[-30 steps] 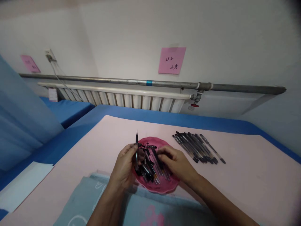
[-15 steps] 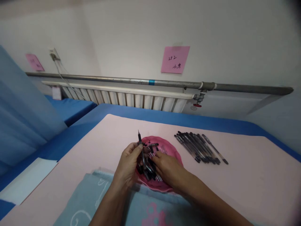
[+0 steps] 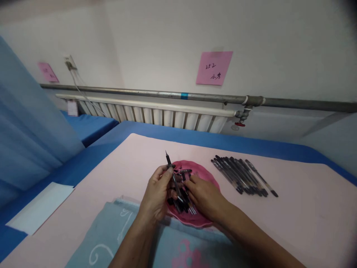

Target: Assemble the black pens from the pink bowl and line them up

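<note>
My left hand [image 3: 158, 188] pinches a black gel pen [image 3: 175, 181], its bare tip pointing up and away from me. Beneath both hands is a pink wavy-edged plate [image 3: 213, 178] that holds a jumble of pen parts [image 3: 181, 204], among them dark caps and clear tubes. My right hand [image 3: 205, 195] reaches into the plate's middle, fingers curled over the parts; its fingertips are partly hidden, so what they hold I cannot make out. To the right of the plate, a row of capped black pens [image 3: 237, 173] lies side by side on the pink mat.
A pink mat [image 3: 301, 208] covers the blue bed [image 3: 200, 136]. Folded blue-green cloth [image 3: 134, 230] lies at the near edge, and a white sheet [image 3: 41, 206] at the left. Behind the bed are a radiator [image 3: 167, 117] and a metal pipe [image 3: 134, 91].
The whole view has shifted, so things sit slightly farther right. My left hand still holds the pen, and my right hand stays over the parts on the plate.
</note>
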Demonstrator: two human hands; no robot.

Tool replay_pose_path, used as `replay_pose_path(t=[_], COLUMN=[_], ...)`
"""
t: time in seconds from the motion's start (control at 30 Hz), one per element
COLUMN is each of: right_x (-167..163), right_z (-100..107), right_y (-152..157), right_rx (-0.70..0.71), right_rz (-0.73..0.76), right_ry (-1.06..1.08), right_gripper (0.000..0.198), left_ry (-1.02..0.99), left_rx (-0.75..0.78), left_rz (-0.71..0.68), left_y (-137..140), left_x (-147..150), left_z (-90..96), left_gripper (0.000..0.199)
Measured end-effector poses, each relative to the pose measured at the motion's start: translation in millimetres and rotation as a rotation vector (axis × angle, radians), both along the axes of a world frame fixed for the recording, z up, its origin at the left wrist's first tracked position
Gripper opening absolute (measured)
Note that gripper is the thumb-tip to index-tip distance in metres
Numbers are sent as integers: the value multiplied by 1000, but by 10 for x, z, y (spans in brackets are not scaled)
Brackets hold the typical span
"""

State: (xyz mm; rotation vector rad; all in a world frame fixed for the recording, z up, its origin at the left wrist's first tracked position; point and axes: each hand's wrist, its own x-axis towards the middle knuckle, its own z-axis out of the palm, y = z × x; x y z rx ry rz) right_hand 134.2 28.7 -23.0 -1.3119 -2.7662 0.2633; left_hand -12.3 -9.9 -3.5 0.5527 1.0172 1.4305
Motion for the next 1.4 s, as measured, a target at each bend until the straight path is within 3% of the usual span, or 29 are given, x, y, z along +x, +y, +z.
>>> replay_pose_path(t=[0.27, 0.73, 0.87, 1.03, 1.13, 1.4], right_x=[-67, -126, -60, -11, -29, -38], right_z=[19, -3, -11, 23, 50, 95], right_y=[-2, 22, 42, -2, -65, -112], right_rx=[4, 11, 0, -282, -334, -253], right_rz=[-17, -14, -32, -123, -158, -141], right_ry=[-57, -3, 331, 879, 969, 967], right_gripper=[21, 22, 17, 12, 14, 16], left_ry=[5, -28, -59, -124, -148, -165], left_rx=[-8, -45, -43, -75, -51, -21], left_rz=[-37, -34, -21, 21, 43, 53], left_y=[15, 2, 7, 22, 21, 7], left_x=[11, -44, -80, -113, -104, -39], left_z=[-47, 35, 40, 39, 22, -3], left_gripper=[30, 19, 26, 30, 33, 33])
